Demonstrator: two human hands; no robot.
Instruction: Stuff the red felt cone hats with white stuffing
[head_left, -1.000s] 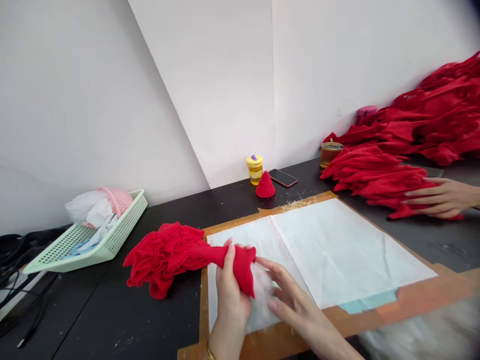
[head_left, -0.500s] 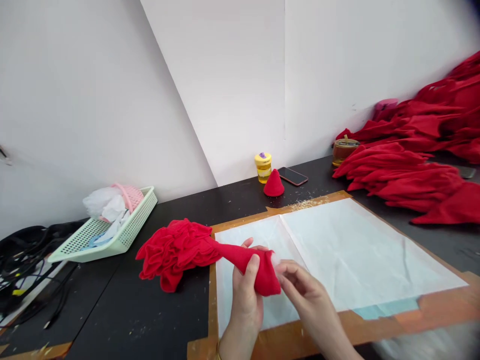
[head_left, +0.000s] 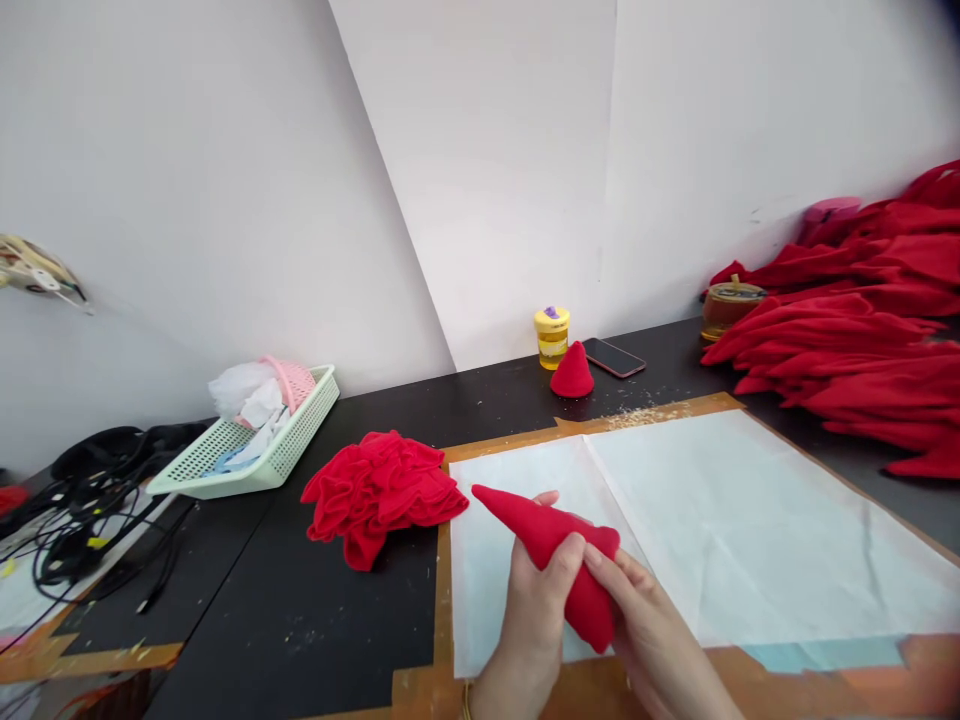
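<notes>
A red felt cone [head_left: 529, 525] is held over the white sheet [head_left: 720, 500], its narrow tip pointing up and left. My left hand [head_left: 531, 605] wraps round its body from the left, thumb on top. At the wide end, my right hand [head_left: 649, 620] grips the rim, its thumb against the felt close to my left thumb. The inside of the cone is turned away, so the white stuffing seen before is hidden. To the left lies a bunch of red felt pieces [head_left: 382, 490], apart from the cone's tip.
A small red cone [head_left: 573, 372] stands behind the sheet, near a yellow-lidded jar [head_left: 553, 342] and a phone [head_left: 615, 357]. Red felt piles [head_left: 855, 370] and an amber jar [head_left: 727, 310] are at right. At left are a pale green basket [head_left: 300, 425] and tangled black cables [head_left: 97, 520].
White stuffing went from my right fingers into the cone's wide end and out of sight. Both hands now grip the cone, its tip away from the bunch. A co-worker's hand left the right-hand pile.
</notes>
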